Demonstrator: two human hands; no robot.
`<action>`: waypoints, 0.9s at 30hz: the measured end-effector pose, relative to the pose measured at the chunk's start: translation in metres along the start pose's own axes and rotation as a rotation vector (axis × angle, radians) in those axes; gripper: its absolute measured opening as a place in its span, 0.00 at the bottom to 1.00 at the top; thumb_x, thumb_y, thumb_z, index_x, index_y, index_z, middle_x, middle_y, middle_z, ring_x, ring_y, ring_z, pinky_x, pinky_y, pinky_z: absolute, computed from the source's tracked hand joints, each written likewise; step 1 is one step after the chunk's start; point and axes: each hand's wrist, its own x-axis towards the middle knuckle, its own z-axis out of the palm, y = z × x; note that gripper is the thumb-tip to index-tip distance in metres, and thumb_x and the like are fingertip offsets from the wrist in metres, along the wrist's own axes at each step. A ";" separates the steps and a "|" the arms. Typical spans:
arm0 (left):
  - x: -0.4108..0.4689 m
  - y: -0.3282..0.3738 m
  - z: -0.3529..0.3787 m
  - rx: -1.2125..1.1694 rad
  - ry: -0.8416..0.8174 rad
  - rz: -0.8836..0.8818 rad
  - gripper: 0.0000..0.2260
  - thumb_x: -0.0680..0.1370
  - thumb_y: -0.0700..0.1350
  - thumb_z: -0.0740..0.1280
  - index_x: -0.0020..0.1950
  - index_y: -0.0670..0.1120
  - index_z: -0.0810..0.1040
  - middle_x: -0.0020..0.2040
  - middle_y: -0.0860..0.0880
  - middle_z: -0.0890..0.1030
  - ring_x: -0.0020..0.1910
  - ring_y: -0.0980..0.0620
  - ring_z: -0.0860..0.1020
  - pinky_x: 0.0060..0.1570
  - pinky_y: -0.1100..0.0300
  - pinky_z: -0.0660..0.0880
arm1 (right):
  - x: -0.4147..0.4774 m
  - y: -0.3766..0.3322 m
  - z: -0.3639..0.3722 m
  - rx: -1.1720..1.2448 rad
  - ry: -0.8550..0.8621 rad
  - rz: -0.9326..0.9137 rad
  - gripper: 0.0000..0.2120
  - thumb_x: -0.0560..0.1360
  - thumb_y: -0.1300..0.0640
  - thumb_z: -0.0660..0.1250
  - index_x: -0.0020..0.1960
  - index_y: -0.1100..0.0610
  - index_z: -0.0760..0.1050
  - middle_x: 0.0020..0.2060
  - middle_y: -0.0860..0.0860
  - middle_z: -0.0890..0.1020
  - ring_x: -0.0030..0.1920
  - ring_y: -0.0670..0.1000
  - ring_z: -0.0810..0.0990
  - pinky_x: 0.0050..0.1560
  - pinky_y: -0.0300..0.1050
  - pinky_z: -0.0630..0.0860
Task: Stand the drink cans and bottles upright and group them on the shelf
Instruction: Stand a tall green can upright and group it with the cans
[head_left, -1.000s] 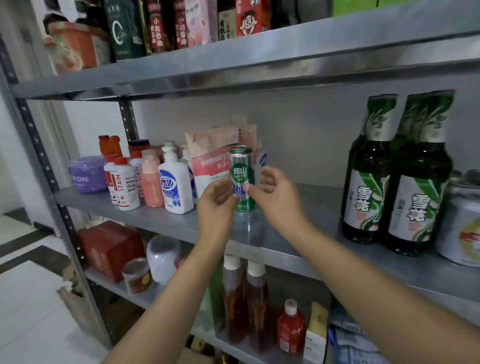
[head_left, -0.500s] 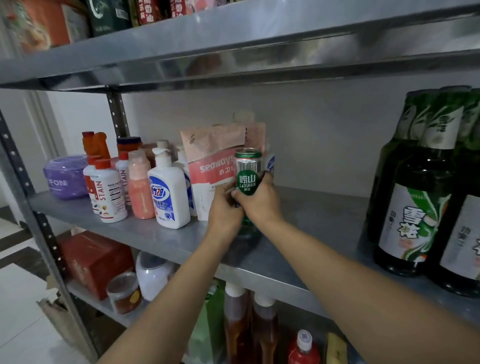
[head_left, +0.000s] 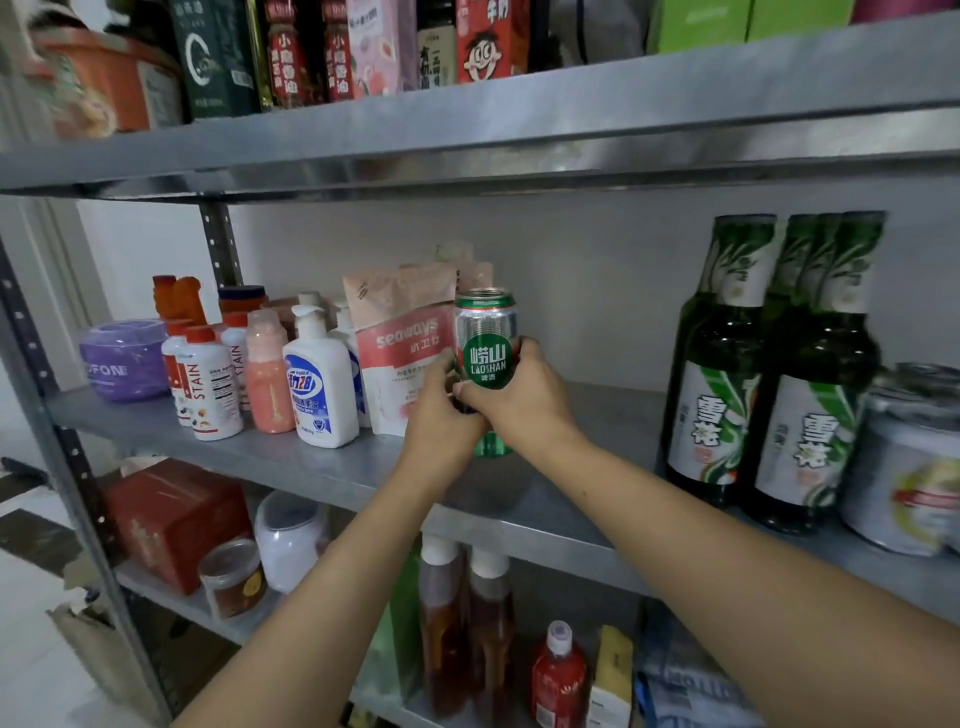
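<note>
A green and silver beer can (head_left: 486, 340) stands upright on the grey metal shelf (head_left: 332, 467), next to a pink refill pouch (head_left: 402, 343). My left hand (head_left: 441, 421) and my right hand (head_left: 519, 400) both wrap its lower half, thumbs meeting in front. The can's base shows just below my right wrist. To the right, dark green beer bottles (head_left: 717, 364) (head_left: 815, 374) stand upright together, apart from the can. A silver can (head_left: 909, 462) sits at the far right edge.
Soap and stain-remover bottles (head_left: 319, 374) and a purple tub (head_left: 124, 358) crowd the shelf's left part. Bare shelf lies between the can and the green bottles. An upper shelf (head_left: 519, 119) holds boxes and sauce bottles. Lower shelves carry bottles, jars and a red box (head_left: 171, 519).
My fingertips pinched the can a second ago; both hands have closed around its lower half. The can stays upright in about the same place while the camera has shifted.
</note>
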 end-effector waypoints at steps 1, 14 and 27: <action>-0.007 0.009 0.001 0.009 -0.013 0.022 0.25 0.69 0.31 0.69 0.65 0.45 0.72 0.51 0.53 0.81 0.51 0.55 0.81 0.45 0.68 0.77 | -0.009 -0.004 -0.010 -0.006 -0.001 -0.008 0.30 0.64 0.51 0.79 0.61 0.57 0.70 0.54 0.52 0.81 0.53 0.52 0.80 0.47 0.43 0.76; -0.123 0.097 0.103 0.030 -0.017 0.058 0.29 0.57 0.51 0.72 0.59 0.56 0.74 0.49 0.57 0.83 0.49 0.56 0.82 0.53 0.50 0.80 | -0.136 -0.001 -0.186 -0.047 0.088 -0.007 0.30 0.64 0.46 0.78 0.61 0.51 0.70 0.52 0.46 0.80 0.51 0.47 0.80 0.50 0.44 0.78; -0.192 0.165 0.309 -0.030 -0.270 0.086 0.23 0.67 0.50 0.72 0.61 0.53 0.73 0.47 0.55 0.83 0.45 0.53 0.82 0.49 0.52 0.80 | -0.191 0.088 -0.374 -0.172 0.353 0.112 0.19 0.71 0.47 0.72 0.59 0.51 0.75 0.48 0.45 0.83 0.48 0.45 0.81 0.49 0.43 0.78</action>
